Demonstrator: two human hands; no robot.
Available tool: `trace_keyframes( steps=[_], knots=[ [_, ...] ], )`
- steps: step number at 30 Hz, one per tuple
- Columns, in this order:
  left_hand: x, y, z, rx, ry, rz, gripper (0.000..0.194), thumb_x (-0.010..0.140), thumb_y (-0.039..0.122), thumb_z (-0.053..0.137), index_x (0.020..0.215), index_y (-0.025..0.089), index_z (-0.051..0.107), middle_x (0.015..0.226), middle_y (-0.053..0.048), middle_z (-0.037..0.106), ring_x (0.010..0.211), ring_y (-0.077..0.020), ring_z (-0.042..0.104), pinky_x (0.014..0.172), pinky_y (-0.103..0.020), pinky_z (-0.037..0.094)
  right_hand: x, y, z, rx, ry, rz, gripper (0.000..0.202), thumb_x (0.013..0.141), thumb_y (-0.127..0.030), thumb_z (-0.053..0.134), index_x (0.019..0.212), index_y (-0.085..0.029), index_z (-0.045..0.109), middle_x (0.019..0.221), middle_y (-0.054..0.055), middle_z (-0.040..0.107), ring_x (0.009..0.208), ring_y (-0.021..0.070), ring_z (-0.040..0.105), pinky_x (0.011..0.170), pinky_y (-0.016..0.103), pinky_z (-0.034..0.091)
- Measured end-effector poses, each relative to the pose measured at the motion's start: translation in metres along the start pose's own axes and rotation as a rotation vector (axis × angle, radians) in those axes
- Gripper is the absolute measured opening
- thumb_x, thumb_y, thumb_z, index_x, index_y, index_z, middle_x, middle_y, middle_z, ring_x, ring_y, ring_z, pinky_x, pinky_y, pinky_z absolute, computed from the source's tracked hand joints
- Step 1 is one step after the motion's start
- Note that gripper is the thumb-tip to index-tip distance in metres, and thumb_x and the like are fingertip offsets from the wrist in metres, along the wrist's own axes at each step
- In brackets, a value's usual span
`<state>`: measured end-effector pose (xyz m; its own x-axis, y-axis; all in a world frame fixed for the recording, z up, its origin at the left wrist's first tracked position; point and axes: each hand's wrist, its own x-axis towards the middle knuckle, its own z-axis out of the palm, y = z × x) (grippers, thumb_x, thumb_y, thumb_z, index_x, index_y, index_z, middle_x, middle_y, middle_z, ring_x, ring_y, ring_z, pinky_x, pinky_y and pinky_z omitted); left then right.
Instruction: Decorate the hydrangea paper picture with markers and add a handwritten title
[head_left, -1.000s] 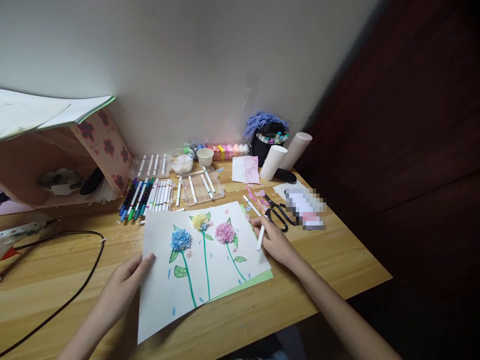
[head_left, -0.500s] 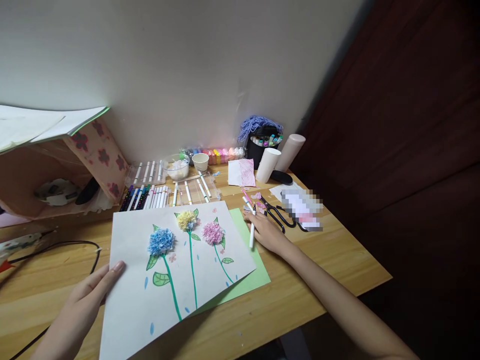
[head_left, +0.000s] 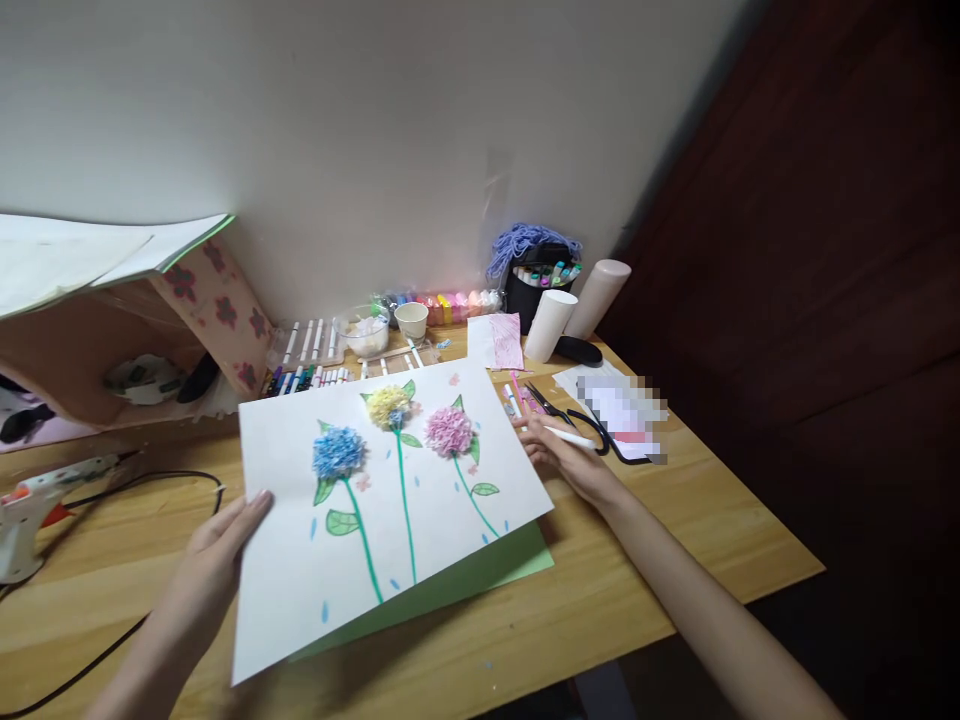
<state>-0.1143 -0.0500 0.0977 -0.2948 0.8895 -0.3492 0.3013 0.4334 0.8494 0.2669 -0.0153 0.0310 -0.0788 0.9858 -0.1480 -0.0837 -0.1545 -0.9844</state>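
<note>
My left hand (head_left: 232, 535) grips the left edge of a white sheet with a flower picture (head_left: 285, 590), thumb on top. Fluffy blue, yellow and pink blossoms stand out from the paper above drawn green stems and leaves, with small blue drops around them. The sheet is raised and tilted over a green sheet (head_left: 480, 575) on the table. At the picture's right edge, my right hand (head_left: 566, 460) is closed around a white marker (head_left: 571, 437). Whether its fingertips touch the paper is hard to tell. Black-handled scissors (head_left: 589, 425) lie just beyond that hand.
Marker trays (head_left: 307, 345), a clear bowl (head_left: 365, 335) and a paper cup (head_left: 412, 319) line the wall. A black pen holder (head_left: 525, 292) and white cylinders (head_left: 551, 325) stand at the back right. A glue gun (head_left: 37, 510) and its cable lie left, before a flowered box (head_left: 217, 310).
The picture has been lifted higher off the table, showing more of the green sheet below. The marker in my right hand has swung from nearly upright to nearly level.
</note>
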Motion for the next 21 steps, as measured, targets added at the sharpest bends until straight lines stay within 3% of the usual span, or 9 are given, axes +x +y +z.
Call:
trace_keyframes(
  steps=[3,6,10,16,19,21],
  knots=[
    [0.006,-0.003,0.027,-0.196,-0.195,0.003,0.057,0.064,0.061,0.065,0.092,0.012,0.062,0.07,-0.004,0.067,0.063,-0.0203,0.061,0.058,-0.028,0.048,-0.008,-0.01,-0.013,-0.16,0.066,-0.037,0.035,0.076,-0.045,0.064,0.098,-0.017,0.059,0.079,0.003,0.064,0.068,0.0138,0.06,0.059,0.024,0.047],
    [0.016,-0.012,0.057,-0.014,-0.278,0.233,0.052,0.08,0.061,0.046,0.09,0.012,0.06,0.071,-0.005,0.063,0.064,-0.0188,0.058,0.058,-0.027,0.045,-0.014,-0.017,-0.028,-0.321,0.159,-0.05,0.037,0.075,-0.045,0.065,0.099,-0.018,0.058,0.079,0.004,0.065,0.071,0.0173,0.061,0.059,0.026,0.047],
    [0.025,-0.018,0.087,0.119,-0.296,0.357,0.042,0.085,0.055,0.042,0.073,0.016,0.056,0.07,0.0,0.057,0.067,-0.0158,0.052,0.061,-0.024,0.04,-0.014,-0.009,-0.048,-0.49,0.367,-0.042,0.042,0.069,-0.047,0.068,0.099,-0.018,0.06,0.083,0.009,0.069,0.078,0.0234,0.063,0.064,0.031,0.049],
    [0.024,-0.027,0.091,0.394,-0.318,0.471,0.035,0.089,0.045,0.039,0.071,0.019,0.052,0.066,0.001,0.053,0.064,-0.0152,0.047,0.059,-0.025,0.032,-0.013,0.018,-0.069,-0.673,0.382,-0.069,0.045,0.073,-0.047,0.063,0.107,-0.018,0.061,0.083,0.01,0.07,0.079,0.0252,0.065,0.067,0.034,0.05],
    [0.021,-0.032,0.091,0.542,-0.309,0.509,0.033,0.091,0.041,0.037,0.069,0.019,0.051,0.068,0.0,0.056,0.064,-0.0163,0.049,0.058,-0.026,0.029,-0.017,0.017,-0.064,-0.828,0.531,-0.21,0.045,0.079,-0.048,0.056,0.114,-0.018,0.057,0.095,0.011,0.069,0.086,0.0266,0.064,0.075,0.039,0.049],
    [0.019,-0.035,0.093,0.633,-0.291,0.533,0.032,0.092,0.038,0.037,0.07,0.02,0.05,0.069,0.0,0.058,0.064,-0.0171,0.051,0.057,-0.026,0.028,-0.021,0.01,-0.05,-0.894,0.642,-0.335,0.046,0.084,-0.047,0.049,0.12,-0.018,0.052,0.101,0.011,0.068,0.094,0.028,0.062,0.082,0.043,0.046]
  ],
)
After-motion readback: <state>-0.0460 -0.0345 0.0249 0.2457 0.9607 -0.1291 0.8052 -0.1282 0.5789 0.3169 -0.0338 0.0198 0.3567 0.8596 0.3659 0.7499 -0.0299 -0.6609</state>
